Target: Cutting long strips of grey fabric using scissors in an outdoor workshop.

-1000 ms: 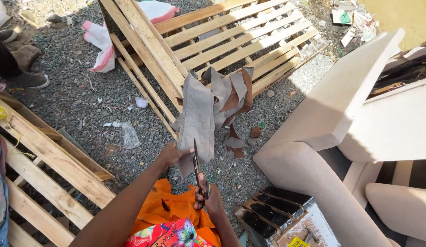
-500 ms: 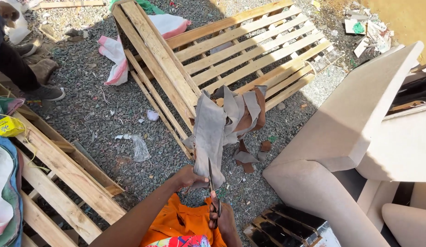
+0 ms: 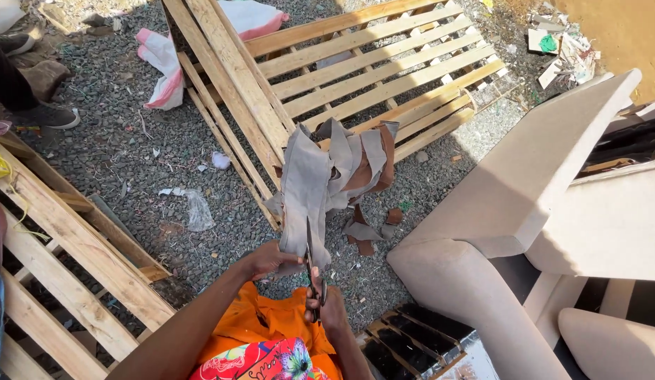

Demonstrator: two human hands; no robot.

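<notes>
- left hand (image 3: 271, 259) grips long grey fabric strip (image 3: 304, 190), holding it taut for cutting;
- right hand (image 3: 326, 302) clenched around dark-handled scissors (image 3: 312, 271), blades in the strip.

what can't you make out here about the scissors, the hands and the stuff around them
Head view, the only one:
- Scissors: handles buried in the right hand; blade tips lost against the grey fabric strip.
- Left hand: fingertips tucked under the strip.
- Person by the top left edge: only a shoe and leg show.
- Black slatted frame: cut by the bottom edge.
</notes>
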